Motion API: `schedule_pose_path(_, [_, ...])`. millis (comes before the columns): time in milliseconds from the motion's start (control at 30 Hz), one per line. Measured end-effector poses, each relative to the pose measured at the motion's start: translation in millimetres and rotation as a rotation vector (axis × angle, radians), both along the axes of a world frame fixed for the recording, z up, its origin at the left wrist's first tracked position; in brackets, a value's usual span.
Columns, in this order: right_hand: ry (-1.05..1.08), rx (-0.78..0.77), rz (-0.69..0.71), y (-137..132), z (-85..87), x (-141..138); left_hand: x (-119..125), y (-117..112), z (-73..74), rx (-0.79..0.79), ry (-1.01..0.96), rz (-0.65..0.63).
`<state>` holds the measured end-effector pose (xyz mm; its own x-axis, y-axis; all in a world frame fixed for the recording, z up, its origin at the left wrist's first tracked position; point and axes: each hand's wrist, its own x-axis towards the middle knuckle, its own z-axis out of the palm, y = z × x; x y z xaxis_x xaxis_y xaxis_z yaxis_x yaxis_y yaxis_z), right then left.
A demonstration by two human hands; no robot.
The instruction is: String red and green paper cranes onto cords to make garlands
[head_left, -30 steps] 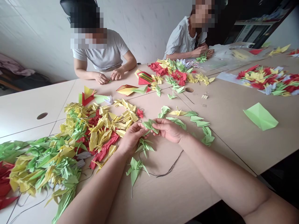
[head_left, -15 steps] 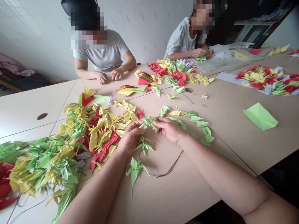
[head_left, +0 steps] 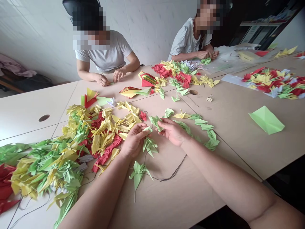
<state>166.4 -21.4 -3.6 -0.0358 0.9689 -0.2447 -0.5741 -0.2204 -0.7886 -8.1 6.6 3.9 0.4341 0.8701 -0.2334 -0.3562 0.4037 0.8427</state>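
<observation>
My right hand [head_left: 172, 131] pinches a light green paper crane [head_left: 156, 122] just above the table. My left hand [head_left: 134, 140] is closed in a pinch beside it, its fingertips at a small green piece next to that crane. A second green crane [head_left: 150, 145] hangs just below my left fingers. A third green crane [head_left: 138, 171] lies on the table nearer to me, beside a dark cord [head_left: 172, 173] that curls across the table [head_left: 181, 197].
A big heap of yellow, red and green cranes [head_left: 78, 140] fills the left. A row of green cranes [head_left: 205, 130] curves on the right, with a green sheet [head_left: 266, 119] beyond. Two people fold paper at the far side, near another crane pile [head_left: 181, 74].
My two hands have lifted slightly and drawn apart; the green crane in my right hand has turned more upright, and the hanging crane under my left fingers has risen a little.
</observation>
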Motion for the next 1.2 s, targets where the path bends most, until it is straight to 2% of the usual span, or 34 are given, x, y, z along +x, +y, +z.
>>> schedule_pose_path(100, [-0.036,0.03,0.071,-2,2.3,0,0,-1,0.9,0.013,0.02,0.005])
schedule_pose_path(233, [-0.189,0.113,0.166,-7,7.1,-5,2,-3,1.9,0.044,0.045,-0.039])
schedule_pose_path(433, [-0.439,0.142,0.104,-10,10.1,-12,1,-2,0.2,0.066,0.039,-0.052])
schedule_pose_path(833, [-0.426,0.154,0.071,-6,0.7,-10,1,1,1.1,-0.026,0.038,0.04])
schedule_pose_path(1200, [-0.539,0.262,0.127,-6,-3.7,-10,2,2,-1.8,-0.008,0.011,0.006])
